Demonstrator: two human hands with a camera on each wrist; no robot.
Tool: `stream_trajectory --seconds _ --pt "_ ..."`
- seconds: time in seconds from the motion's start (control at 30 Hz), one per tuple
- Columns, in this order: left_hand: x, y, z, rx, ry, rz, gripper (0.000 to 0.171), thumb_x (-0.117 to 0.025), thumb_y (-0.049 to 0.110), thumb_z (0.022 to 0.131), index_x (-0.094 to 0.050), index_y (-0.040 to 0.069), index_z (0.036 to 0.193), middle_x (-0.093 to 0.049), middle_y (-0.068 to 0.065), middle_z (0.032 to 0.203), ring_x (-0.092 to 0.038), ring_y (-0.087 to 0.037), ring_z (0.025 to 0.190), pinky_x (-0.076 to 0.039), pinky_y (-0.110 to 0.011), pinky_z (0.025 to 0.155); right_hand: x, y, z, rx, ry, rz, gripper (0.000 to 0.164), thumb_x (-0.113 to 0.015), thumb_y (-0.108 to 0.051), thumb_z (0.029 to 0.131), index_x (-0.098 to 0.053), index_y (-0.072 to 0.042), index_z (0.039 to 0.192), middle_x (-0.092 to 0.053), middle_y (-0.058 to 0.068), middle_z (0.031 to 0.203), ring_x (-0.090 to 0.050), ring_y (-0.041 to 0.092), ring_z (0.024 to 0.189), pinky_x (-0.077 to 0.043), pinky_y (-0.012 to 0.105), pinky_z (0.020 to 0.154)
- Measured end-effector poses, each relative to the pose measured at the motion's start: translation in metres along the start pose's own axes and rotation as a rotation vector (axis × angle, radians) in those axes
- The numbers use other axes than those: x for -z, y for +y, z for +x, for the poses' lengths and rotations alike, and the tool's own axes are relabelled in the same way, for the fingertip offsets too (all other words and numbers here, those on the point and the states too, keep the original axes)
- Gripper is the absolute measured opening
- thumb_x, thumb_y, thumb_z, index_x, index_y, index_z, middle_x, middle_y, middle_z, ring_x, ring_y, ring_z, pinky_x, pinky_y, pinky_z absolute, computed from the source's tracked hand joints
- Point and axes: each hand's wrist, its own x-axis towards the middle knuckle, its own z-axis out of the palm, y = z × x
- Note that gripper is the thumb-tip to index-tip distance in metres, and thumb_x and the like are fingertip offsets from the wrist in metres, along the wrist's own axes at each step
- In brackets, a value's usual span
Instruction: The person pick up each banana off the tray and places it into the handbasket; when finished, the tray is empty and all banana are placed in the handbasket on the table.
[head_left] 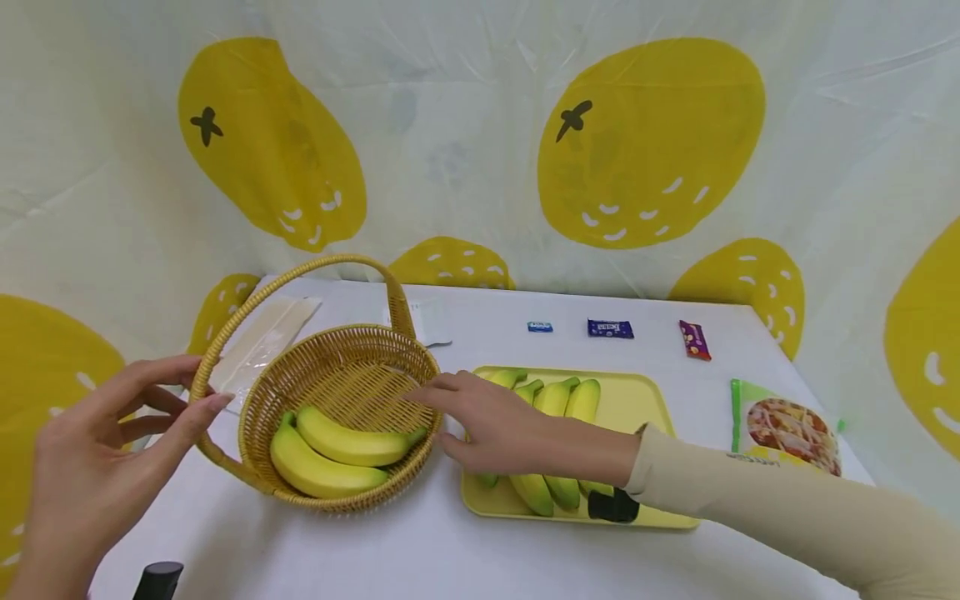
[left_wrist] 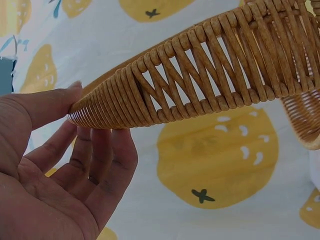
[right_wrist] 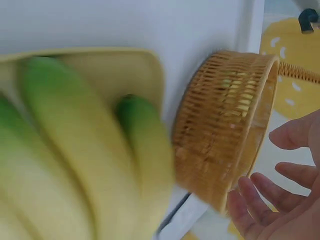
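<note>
My left hand (head_left: 97, 454) pinches the handle (left_wrist: 165, 80) of a woven basket (head_left: 352, 375) between thumb and fingers. The basket tilts towards me, and two bananas (head_left: 352, 442) lie against its near side. With fingers spread and nothing in them, my right hand (head_left: 491, 421) is beside the basket's right rim, as the right wrist view also shows (right_wrist: 280, 195). Below that arm, a yellow tray (head_left: 648, 408) bears several bananas (head_left: 581, 400), partly hidden by the hand and wrist.
Three small wrapped snacks, light blue (head_left: 539, 327), dark blue (head_left: 610, 328) and purple (head_left: 694, 340), lie behind the tray. A green-edged food packet (head_left: 787, 429) is at the right. Clear plastic packaging (head_left: 270, 333) lies behind the basket. A fruit-print curtain (head_left: 450, 125) backs the white table.
</note>
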Motion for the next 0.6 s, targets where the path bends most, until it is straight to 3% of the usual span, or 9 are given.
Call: stream_trajectory --seconds 0.13,0.6 --pt "0.001 -0.003 0.001 -0.003 0.002 -0.005 0.049 -0.090 -0.009 0.078 -0.078 0.007 0.122 -0.073 0.004 0.103 -0.064 -0.006 0.078 -0.053 -0.006 0.078 0.002 0.015 -0.023 -0.074 0.050 -0.004 0.055 -0.069 -0.017 0.101 -0.054 -0.015 0.155 -0.058 0.007 0.146 -0.054 0.025 0.135 -0.051 0.044 0.108" --pt "0.000 -0.006 0.001 0.006 -0.001 -0.009 0.050 -0.091 -0.008 0.077 -0.077 0.007 0.122 -0.072 0.003 0.102 -0.064 -0.005 0.079 -0.053 -0.006 0.076 -0.006 0.055 -0.086 -0.236 0.236 -0.124 0.060 -0.077 -0.012 0.094 -0.058 -0.010 0.150 -0.058 0.011 0.145 -0.055 0.033 0.129 -0.053 0.051 0.103"
